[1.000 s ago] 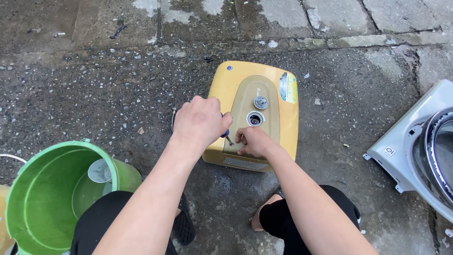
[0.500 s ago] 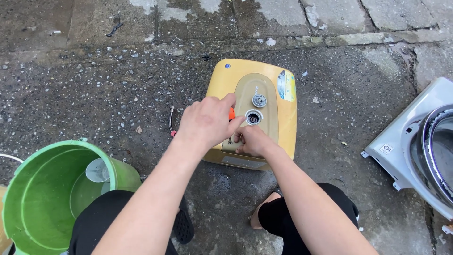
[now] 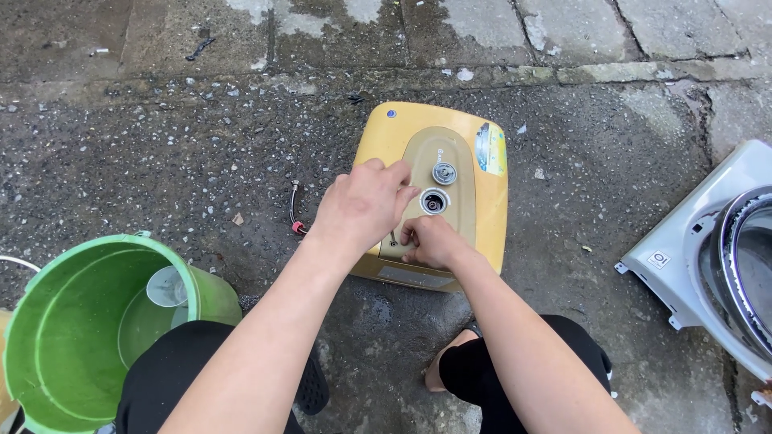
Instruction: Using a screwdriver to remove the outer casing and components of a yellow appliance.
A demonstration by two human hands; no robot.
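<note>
Both hands on a rounded yellow plastic appliance housing [image 3: 450, 153] lying flat
Left hand [image 3: 363, 205] curled, grip contents unclear; right hand [image 3: 430, 241] pinches something small; the shell looks rigid, bulky, best gripped by its edges

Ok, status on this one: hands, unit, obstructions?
Left hand and right hand both on yellow unit, grip unclear. Unit flat on wet ground. Green bucket off left, apart.

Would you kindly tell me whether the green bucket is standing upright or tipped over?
Upright. The green bucket stands on the ground with its open mouth facing up, and a small clear cup sits inside it.
</note>
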